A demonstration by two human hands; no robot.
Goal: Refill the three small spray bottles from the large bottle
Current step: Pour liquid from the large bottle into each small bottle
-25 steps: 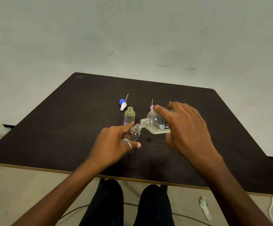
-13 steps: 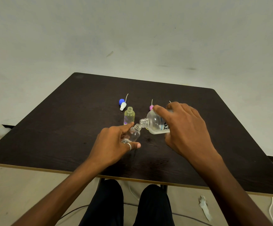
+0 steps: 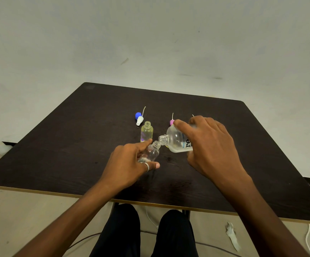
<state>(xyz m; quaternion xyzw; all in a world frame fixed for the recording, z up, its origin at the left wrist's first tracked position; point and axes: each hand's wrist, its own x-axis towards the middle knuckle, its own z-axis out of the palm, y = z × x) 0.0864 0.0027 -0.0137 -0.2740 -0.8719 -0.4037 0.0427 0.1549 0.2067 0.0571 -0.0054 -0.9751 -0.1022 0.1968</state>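
Head camera shows the left hand (image 3: 130, 160) curled around a clear small spray bottle (image 3: 153, 152), held tilted. The right hand (image 3: 209, 145) grips the large bottle (image 3: 176, 141) almost on its side, with its neck at the small mouth. To pour well, I think the tilt should rise slowly, because the opening is narrow. A second small bottle (image 3: 146, 131) stands open just behind on the table (image 3: 57, 145).

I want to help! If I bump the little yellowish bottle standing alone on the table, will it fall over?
Probably, yes. The little yellowish bottle is tall and narrow, standing free on the smooth table, so a nudge could tip it. Its neck is open, so liquid would probably spill. It looks round, so it might roll too.
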